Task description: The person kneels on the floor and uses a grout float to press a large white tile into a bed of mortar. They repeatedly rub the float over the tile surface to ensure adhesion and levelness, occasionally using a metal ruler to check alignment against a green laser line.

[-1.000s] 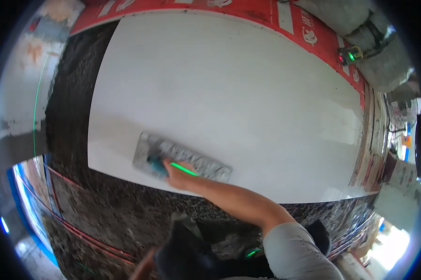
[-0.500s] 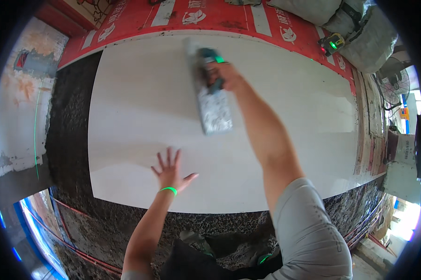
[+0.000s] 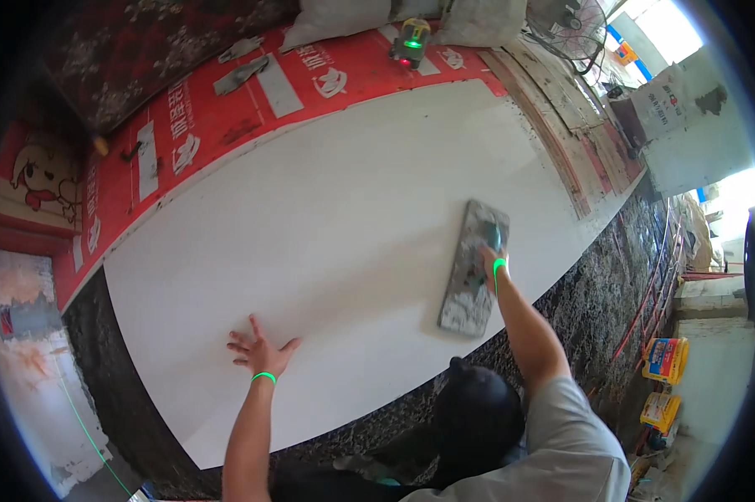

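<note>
A large white tile slab (image 3: 344, 201) lies on dark, rough mortar (image 3: 599, 268). My left hand (image 3: 263, 351) rests on the slab near its front left part, fingers spread, holding nothing. My right hand (image 3: 494, 261) is wrapped round the teal handle of a long rectangular float (image 3: 465, 314), whose grey plate is smeared with white. That float lies on the slab at the right, close to the front edge. Green laser light crosses both wrists. My right fingers are partly hidden by the handle.
Red printed sheeting (image 3: 243, 125) runs along the far edge, with gloves (image 3: 242, 75) and a laser level (image 3: 411, 46) on it. Wooden boards (image 3: 553, 125) border the right end. A fan (image 3: 565, 29) stands far right; yellow buckets (image 3: 666, 360) are at the right.
My view has turned and shifted to the right. The float, still in my right hand, has come from the far middle of the slab to its near right. My left hand stays spread on the slab.
</note>
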`<action>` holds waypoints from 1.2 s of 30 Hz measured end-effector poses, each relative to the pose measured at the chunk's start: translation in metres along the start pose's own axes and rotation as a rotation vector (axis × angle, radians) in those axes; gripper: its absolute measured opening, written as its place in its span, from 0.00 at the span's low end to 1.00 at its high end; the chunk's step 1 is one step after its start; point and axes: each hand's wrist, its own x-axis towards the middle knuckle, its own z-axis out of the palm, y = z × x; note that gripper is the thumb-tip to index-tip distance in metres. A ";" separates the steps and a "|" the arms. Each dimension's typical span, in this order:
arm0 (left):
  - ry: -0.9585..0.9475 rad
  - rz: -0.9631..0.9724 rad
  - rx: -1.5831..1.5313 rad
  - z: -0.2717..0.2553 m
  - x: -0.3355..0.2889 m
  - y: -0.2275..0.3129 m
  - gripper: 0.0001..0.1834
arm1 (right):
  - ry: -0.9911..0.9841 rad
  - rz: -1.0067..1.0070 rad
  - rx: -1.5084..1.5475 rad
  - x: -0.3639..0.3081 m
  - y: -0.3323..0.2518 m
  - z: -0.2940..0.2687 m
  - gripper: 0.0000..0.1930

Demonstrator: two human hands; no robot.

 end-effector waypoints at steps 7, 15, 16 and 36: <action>0.207 0.812 0.091 0.036 0.012 0.196 0.45 | 0.169 -0.071 -0.037 -0.022 0.037 -0.040 0.09; 0.372 0.258 0.079 0.063 0.010 0.339 0.45 | 0.368 -0.163 -0.355 0.062 -0.034 -0.064 0.16; 0.372 0.254 0.083 0.067 0.009 0.342 0.45 | 0.491 -0.268 -0.556 0.088 -0.044 -0.078 0.17; 0.407 0.272 0.084 0.058 0.028 0.360 0.46 | -0.360 -0.457 -0.675 0.111 -0.131 0.203 0.17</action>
